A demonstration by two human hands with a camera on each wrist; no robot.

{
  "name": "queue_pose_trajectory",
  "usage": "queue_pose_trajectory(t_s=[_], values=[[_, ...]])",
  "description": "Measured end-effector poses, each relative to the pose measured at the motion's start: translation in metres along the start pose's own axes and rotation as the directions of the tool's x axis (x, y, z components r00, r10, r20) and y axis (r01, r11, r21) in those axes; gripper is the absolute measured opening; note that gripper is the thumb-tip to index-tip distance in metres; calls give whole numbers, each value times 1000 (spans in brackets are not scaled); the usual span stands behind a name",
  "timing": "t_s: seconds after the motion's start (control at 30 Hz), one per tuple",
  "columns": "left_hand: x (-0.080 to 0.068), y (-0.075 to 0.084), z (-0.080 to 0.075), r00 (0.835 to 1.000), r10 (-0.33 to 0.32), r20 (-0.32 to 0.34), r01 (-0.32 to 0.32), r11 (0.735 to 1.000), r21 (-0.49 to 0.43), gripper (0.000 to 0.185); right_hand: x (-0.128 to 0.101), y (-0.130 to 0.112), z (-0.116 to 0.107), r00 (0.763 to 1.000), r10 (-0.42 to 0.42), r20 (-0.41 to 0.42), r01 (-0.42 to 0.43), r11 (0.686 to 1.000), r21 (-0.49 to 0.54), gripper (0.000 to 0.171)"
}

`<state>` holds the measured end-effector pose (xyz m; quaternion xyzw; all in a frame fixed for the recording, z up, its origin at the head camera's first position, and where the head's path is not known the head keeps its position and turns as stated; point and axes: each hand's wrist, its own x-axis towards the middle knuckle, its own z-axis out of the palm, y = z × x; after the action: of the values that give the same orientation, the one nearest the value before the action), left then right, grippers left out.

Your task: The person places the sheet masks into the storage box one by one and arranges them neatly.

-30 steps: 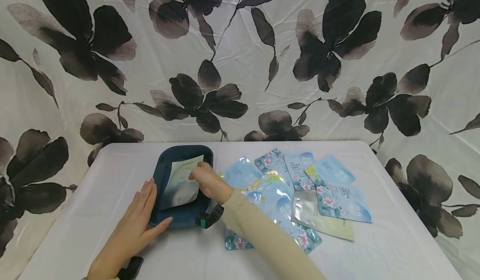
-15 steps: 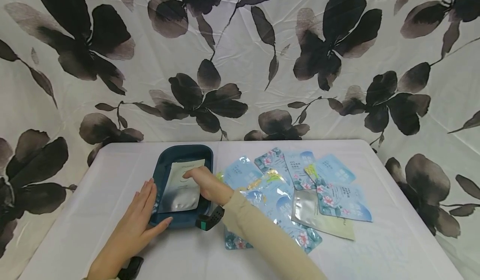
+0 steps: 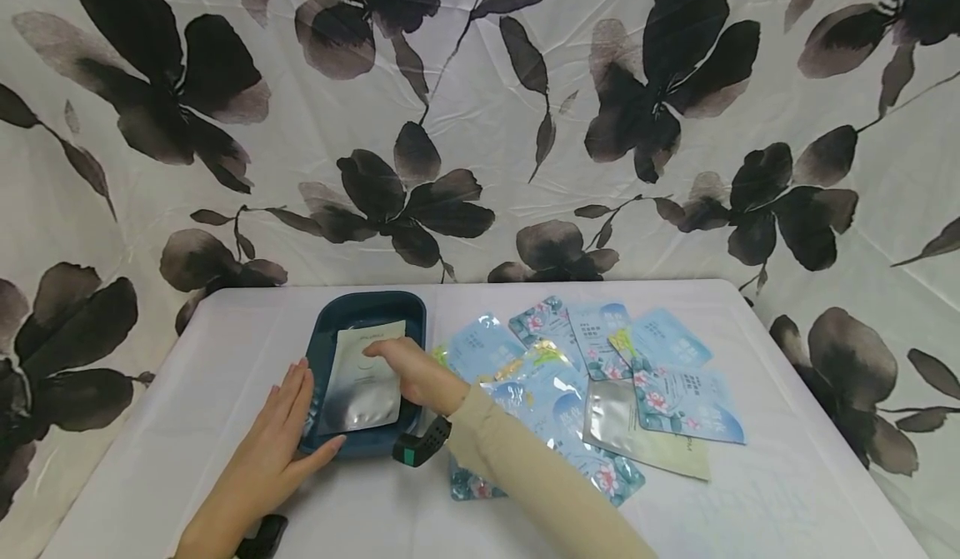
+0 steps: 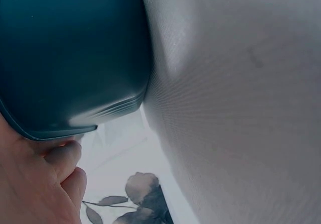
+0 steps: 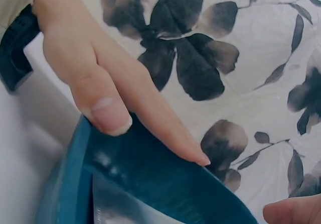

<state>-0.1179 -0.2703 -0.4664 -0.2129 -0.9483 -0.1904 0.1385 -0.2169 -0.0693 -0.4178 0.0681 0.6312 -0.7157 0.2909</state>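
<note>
A left hand (image 3: 273,442) lies flat against the near left wall of a teal tray (image 3: 327,334), steadying it; the right hand (image 3: 408,373), fingers relaxed, presses a pale sachet (image 3: 362,380) flat inside; placing looks nearly finished; next likely lifting clear toward the sachet pile (image 3: 592,376) at right, with open table beyond.

A smooth, glossy plastic tray (image 3: 324,338) holds a shiny foil sachet (image 3: 362,380) on matt white tablecloth (image 3: 225,334).
</note>
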Motion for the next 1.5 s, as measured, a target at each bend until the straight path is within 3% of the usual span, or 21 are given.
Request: queue_pose_trajectory(t_s=[0.47,0.77,1.17,1.5], values=[[-1,1,-2,1000,5,-4,-5,1000,-15,99,-11,-3,-7,990,-77,117,72,996,47,49],[0,1,1,1000,5,-7,-5,1000,-15,100,-29,-13,-27,980,-165,111,165,986,10,52],[1,-1,-3,1000,-6,14,6,1000,-14,99,-50,-21,-79,954,-294,55,297,953,-58,42],[-2,-1,-1,1000,4,2,-4,1000,-20,100,-55,-4,-128,915,-402,-33,399,914,-74,36]])
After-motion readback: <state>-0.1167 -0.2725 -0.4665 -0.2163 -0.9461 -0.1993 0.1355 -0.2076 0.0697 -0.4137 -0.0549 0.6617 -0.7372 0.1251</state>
